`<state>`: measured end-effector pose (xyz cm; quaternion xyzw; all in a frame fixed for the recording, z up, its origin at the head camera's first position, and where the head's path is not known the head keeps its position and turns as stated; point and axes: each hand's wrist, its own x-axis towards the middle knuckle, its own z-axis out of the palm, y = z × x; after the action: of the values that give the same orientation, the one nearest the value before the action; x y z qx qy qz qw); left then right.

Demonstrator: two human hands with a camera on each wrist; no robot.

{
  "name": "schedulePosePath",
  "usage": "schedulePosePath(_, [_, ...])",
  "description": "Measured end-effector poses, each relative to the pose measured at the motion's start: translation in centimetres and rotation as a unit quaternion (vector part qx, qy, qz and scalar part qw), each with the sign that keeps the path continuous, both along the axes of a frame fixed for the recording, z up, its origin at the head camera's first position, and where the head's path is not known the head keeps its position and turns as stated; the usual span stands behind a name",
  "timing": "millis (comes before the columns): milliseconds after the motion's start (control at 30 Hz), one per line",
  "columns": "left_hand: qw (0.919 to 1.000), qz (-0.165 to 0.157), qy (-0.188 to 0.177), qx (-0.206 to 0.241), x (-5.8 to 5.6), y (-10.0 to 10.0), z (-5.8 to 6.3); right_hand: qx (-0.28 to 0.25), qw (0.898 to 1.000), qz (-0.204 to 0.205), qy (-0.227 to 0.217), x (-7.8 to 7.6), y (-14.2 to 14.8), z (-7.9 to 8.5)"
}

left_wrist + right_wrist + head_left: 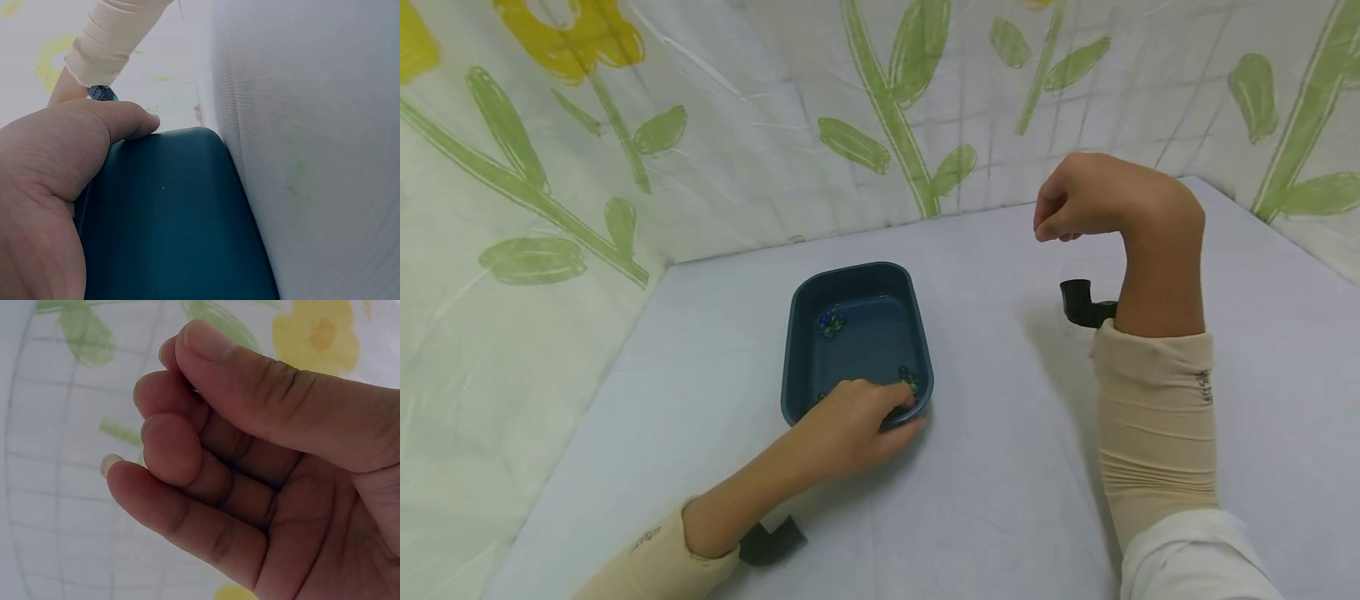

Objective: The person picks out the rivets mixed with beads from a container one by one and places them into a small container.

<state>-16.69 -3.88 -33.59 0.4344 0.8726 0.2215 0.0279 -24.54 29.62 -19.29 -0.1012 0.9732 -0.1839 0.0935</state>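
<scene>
A dark blue-green plastic tub (865,346) stands on the pale cloth in the head view. Small glass marbles (831,323), blue and green, lie in it in clusters. My left hand (853,429) grips the near rim, thumb outside the wall and fingers inside, close to the marbles at the near right corner. The left wrist view has the thumb (134,120) along the tub's outer wall (169,212). My right hand (1097,196) is raised right of the tub, wrist bent. Its fingers curl, thumb tip against the index finger (169,394), with nothing visible between them.
White cloth (1000,467) covers the table. Behind it hangs a white sheet (737,167) with painted yellow flowers and green leaves. Black wrist mounts (771,542) sit at both forearms, over beige sleeves (1157,417).
</scene>
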Motion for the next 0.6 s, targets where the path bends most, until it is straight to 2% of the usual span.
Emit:
schedulePosePath(233, [1.0, 0.0, -0.001, -0.003, 0.0, 0.0, 0.0, 0.004, 1.0, -0.007, -0.002, 0.2, 0.9, -0.2])
schedulePosePath(600, [0.9999, 0.004, -0.004, -0.01, 0.1, 0.0, 0.3, 0.0, 0.999, -0.039, -0.012, 0.8, 3.3, -0.3])
